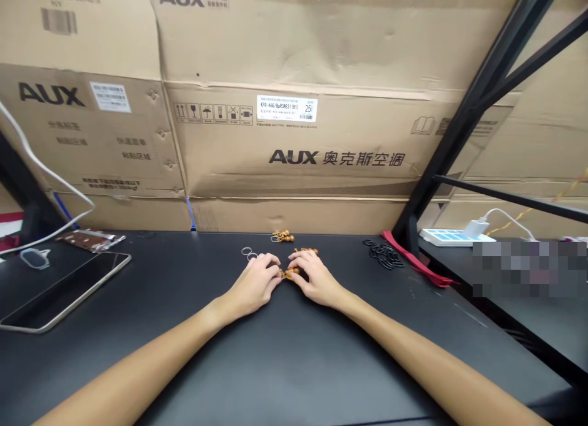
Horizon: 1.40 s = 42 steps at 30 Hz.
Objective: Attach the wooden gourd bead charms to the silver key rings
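Observation:
My left hand (255, 282) and my right hand (313, 277) rest on the black table (285, 358), their fingertips pinched together on a small brown wooden gourd charm (290, 272) between them. A second brown charm (307, 251) lies just behind my right hand. Another gourd charm (282, 236) with a metal ring sits farther back. Two loose metal key rings (249, 252) lie just beyond my left hand.
A pile of black rings (384, 254) and a red strap (420, 263) lie to the right. A tablet (59, 291) and a plastic packet (90, 239) lie at the left. AUX cardboard boxes (294, 144) wall the back; a black frame post (463, 113) and a power strip (454, 236) stand at the right.

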Each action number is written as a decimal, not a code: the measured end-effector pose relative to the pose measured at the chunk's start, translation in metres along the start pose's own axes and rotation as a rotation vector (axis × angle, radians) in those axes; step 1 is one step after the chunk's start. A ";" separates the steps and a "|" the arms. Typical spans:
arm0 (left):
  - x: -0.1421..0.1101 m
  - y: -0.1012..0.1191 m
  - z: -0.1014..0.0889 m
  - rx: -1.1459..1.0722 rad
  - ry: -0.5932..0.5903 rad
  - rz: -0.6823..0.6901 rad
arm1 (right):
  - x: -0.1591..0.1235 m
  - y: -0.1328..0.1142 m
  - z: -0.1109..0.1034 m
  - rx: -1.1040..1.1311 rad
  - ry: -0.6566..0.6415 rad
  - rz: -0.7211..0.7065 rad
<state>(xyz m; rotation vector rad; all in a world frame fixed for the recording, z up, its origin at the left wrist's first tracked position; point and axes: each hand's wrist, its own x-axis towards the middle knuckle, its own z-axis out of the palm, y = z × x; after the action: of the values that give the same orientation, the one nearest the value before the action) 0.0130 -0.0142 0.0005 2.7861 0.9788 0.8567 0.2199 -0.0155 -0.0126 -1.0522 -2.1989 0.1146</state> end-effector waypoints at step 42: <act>0.000 -0.021 -0.006 0.215 0.016 -0.078 | -0.002 0.012 -0.002 -0.251 0.066 0.058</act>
<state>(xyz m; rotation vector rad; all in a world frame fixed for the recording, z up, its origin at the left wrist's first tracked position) -0.0018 0.0015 0.0010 2.8950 1.2427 0.8098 0.2298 -0.0090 -0.0161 -1.2382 -2.1625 -0.1730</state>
